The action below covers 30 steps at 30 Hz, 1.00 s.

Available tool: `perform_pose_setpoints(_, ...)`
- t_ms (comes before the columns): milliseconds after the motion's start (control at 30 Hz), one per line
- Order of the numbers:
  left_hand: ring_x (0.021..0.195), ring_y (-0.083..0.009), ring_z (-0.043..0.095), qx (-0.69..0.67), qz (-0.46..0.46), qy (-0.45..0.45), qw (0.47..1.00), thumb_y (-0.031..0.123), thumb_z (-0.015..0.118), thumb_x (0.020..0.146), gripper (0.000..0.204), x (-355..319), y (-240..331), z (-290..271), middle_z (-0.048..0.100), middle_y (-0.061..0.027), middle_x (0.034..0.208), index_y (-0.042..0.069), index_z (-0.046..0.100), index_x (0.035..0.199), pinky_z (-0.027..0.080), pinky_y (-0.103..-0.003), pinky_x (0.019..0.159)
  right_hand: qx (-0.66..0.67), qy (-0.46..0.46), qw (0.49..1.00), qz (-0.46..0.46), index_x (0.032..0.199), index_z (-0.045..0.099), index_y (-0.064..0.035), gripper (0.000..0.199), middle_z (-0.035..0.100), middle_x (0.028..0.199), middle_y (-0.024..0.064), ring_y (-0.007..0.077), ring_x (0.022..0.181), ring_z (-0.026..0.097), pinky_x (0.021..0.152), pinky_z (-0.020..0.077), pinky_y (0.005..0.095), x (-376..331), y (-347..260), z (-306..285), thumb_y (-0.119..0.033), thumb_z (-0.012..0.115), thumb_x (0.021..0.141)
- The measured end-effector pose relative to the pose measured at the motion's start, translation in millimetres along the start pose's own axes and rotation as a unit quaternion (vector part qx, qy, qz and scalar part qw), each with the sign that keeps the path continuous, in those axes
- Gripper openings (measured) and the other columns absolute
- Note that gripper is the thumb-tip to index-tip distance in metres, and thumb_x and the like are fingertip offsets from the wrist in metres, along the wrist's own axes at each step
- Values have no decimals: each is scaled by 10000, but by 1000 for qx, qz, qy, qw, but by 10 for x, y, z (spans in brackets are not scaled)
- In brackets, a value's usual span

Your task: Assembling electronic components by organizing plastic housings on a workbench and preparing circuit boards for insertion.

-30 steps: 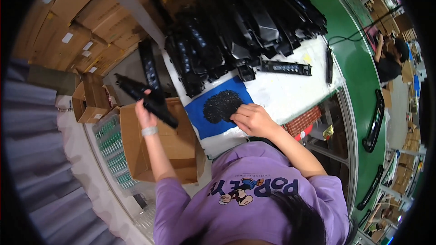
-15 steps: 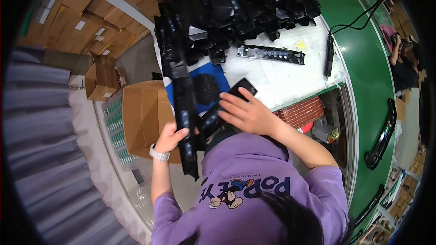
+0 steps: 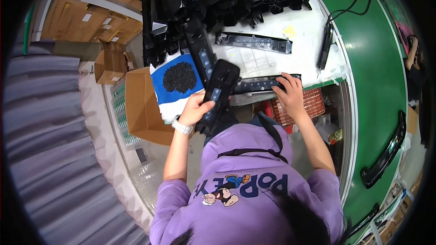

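My left hand (image 3: 196, 108), closed, holds a long black plastic housing (image 3: 223, 75) tilted above the table's front edge. Bluish-clear lenses show along that piece. A second black lens strip (image 3: 200, 47) slants behind it toward the pile; whether my left hand holds this one too is hidden. At the front edge of the white tabletop, my right hand (image 3: 289, 94) has its fingers curled over the right end of another black lens strip (image 3: 260, 85). The left end of this strip runs behind the held housing. Farther back, a similar strip (image 3: 254, 41) lies alone on the tabletop.
A large pile of black housings (image 3: 218, 0) covers the back. Small black screws or pellets (image 3: 180, 77) lie heaped on a blue sheet (image 3: 159, 91) at left. An open cardboard box (image 3: 143, 109) stands beside the table. At right are a corded black driver (image 3: 325, 47) and a green surface (image 3: 363, 90).
My right hand has moved right, and the strip under it now lies level along the table edge. The housing in my left hand has swung to tilt right, uncovering the black heap.
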State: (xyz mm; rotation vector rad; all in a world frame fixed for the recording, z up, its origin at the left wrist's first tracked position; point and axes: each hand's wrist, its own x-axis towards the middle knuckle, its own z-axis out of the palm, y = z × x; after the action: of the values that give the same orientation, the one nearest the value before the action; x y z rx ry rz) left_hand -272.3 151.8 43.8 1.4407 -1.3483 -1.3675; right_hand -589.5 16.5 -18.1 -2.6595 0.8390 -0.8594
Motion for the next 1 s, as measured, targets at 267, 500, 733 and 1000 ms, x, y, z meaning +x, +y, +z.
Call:
perform_pose_setpoints(267,887,-162,567,-47,-51,133,989,157,562,827,237,-561,129,224,633,-87,962,-26,639,957,431,-292,791,-62,18,997,39,849,682,-117,188,535,1039,100,254,1045,491,856,337,457,524,381,273,-162,693,666)
perform_pose_setpoints(500,711,-150,495,44,-53,99,993,94,582,794,130,-586,186,494,550,-73,767,-34,576,777,409,-291,658,-62,-3,993,98,965,658,-54,382,495,1111,123,283,1087,452,920,342,411,1126,337,282,-315,714,692)
perform_pose_setpoints(733,759,-203,538,46,-30,105,993,79,574,757,154,-558,250,515,578,-103,821,-42,603,848,435,-311,738,-61,15,993,104,956,654,-25,276,464,1221,175,333,1229,388,974,345,426,1248,387,468,-179,673,728)
perform_pose_setpoints(1000,722,-192,524,43,-20,141,989,79,571,751,155,-437,274,514,567,-98,795,-41,613,839,434,-304,702,1,25,995,100,832,657,-19,191,509,1121,155,308,1158,442,930,362,422,1167,524,565,-139,681,685)
